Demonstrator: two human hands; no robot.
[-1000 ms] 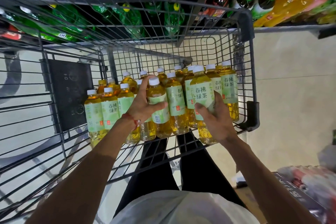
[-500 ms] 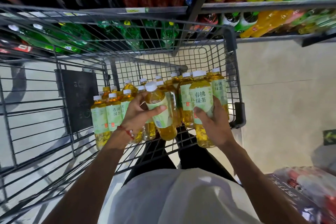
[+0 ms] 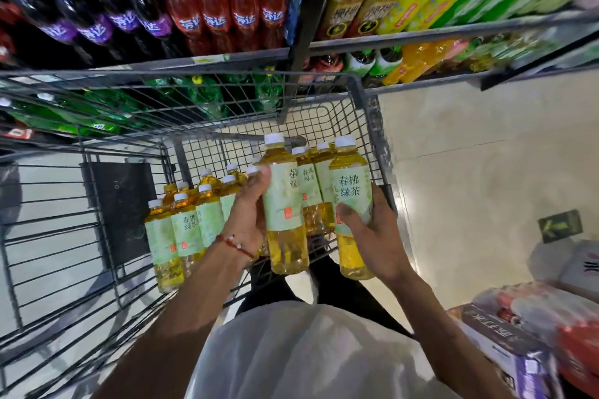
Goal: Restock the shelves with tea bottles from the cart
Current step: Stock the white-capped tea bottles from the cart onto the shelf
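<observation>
My left hand (image 3: 249, 214) grips one tea bottle (image 3: 283, 204), yellow tea with a pale green label and white cap, held upright above the cart. A second tea bottle (image 3: 351, 194) of the same kind stands in my right hand (image 3: 376, 236), raised beside the first. Several more tea bottles (image 3: 184, 223) stand in the wire cart (image 3: 372, 126), at its near right end. The shelves (image 3: 207, 58) rise straight ahead beyond the cart.
The shelves hold purple and red soda bottles (image 3: 181, 13), green bottles (image 3: 201, 97) lower down, and yellow and green drinks (image 3: 421, 0) to the right. A black panel (image 3: 120, 204) hangs in the cart. Wrapped drink packs (image 3: 534, 334) lie on the floor at right.
Both hands have lifted their bottles up out of the group in the cart. The view has tilted up, bringing more of the shelves into sight.
</observation>
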